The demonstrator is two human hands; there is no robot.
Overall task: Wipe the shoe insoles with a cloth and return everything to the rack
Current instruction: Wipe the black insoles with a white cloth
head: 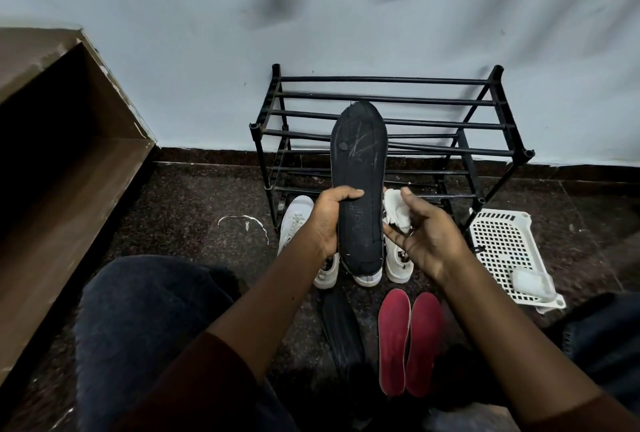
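Down by my knees: the red insoles point(394, 338) are lying side by side on the floor, long axes running away from me.
Beside them: a dark flat shape is lying to their left; I am not making out what it is.
Left hand point(330, 220): I am gripping the black insole point(360, 161) at its lower half, fingers curling across its face.
Long axis: the insole is standing nearly upright, its far end pointing up at the rack point(485, 126).
Right hand point(424, 241): I am pinching the white cloth point(396, 211) under my thumb.
Relation: the cloth is sitting at the insole's right edge, about mid-length, touching or just off it; I cannot tell which. I am judging the wipe as a leftward sweep.
Hidden: the white shoes point(294, 223) are being partly covered by my hands and the insole.
Farther right: a blurred white object is lying in the white basket point(498, 241).
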